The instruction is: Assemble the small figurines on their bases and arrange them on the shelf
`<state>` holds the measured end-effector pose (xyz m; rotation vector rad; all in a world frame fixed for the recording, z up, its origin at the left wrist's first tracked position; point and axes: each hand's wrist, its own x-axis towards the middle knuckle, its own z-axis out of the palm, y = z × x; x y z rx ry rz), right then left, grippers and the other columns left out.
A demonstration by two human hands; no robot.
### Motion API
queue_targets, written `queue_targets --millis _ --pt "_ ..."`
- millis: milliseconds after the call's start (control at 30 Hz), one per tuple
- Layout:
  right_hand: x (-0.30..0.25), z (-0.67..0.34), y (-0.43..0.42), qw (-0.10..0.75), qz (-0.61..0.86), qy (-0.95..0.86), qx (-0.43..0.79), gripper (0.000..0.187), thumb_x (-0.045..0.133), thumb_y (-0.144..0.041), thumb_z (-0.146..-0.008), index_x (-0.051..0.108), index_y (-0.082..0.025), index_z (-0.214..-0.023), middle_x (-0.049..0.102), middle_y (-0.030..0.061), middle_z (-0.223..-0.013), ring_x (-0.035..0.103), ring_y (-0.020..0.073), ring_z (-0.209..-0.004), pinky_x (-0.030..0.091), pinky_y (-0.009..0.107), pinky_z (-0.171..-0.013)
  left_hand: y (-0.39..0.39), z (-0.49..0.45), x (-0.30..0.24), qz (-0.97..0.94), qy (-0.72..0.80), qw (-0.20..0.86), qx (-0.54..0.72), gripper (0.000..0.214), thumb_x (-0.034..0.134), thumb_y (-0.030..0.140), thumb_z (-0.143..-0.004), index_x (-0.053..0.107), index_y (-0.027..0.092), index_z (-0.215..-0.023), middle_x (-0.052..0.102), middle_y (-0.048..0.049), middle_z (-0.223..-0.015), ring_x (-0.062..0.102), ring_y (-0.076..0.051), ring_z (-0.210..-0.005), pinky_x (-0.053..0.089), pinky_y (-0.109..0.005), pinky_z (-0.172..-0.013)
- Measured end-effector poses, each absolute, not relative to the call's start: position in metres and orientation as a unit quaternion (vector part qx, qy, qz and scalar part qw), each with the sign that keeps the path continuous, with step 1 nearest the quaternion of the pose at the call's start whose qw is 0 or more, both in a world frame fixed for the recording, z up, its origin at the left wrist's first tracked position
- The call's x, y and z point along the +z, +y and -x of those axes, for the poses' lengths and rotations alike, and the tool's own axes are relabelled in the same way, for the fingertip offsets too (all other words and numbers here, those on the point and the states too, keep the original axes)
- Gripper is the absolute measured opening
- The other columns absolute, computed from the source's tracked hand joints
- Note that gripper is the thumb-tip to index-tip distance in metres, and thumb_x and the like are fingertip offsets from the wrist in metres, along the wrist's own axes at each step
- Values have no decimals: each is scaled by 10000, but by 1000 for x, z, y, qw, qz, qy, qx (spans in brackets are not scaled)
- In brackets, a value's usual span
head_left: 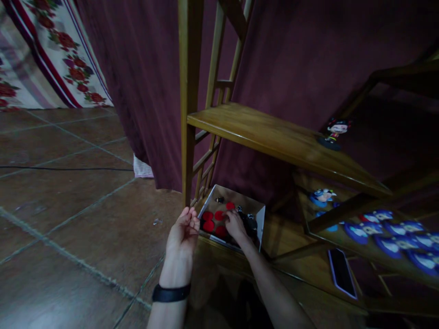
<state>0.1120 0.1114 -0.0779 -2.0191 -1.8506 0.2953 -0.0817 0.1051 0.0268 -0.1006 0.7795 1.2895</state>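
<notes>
My left hand (pixel 185 228) is raised beside the left corner of a shallow cardboard box (pixel 262 219), close to the foot of a wooden shelf post. Its fingers are loosely curled together with the thumb, and nothing shows in them. Inside the box, my right hand (pixel 235 225) points down with bent fingers beside a red disc (pixel 219 215). What the fingertips pinch, if anything, is hidden. More red discs (pixel 208 225) lie to the left of that hand. Dark figurines (pixel 252 222) crowd the box's right side, and a small dark figurine (pixel 220 199) lies near the back.
The box stands on the lowest board of a wooden shelf (pixel 240 123). A figurine (pixel 336 131) stands on the board above. Several blue-based figurines (pixel 391 242) fill a board at right, near a phone (pixel 343 273). Behind hangs a purple curtain (pixel 137 82); a cable (pixel 68 169) crosses the floor.
</notes>
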Motion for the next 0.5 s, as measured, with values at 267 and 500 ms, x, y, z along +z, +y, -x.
queue_targets --millis 267,500 --pt "-64 -89 120 252 649 -695 181 264 494 -159 -806 622 -196 -1034 618 51 -1051 527 160 -1001 368 275 -905 108 97 22 71 331 672 659 246 414 -39 -760 515 174 -831 567 3 -723 575 -50 -593 467 -132 -508" --pt "-65 -66 121 159 617 -755 154 360 596 -211 -731 591 -263 -1087 507 37 -1226 408 214 -1145 318 348 -948 112 101 26 103 335 684 640 276 389 -51 -766 508 183 -855 566 4 -740 577 -51 -579 462 -145 -503"
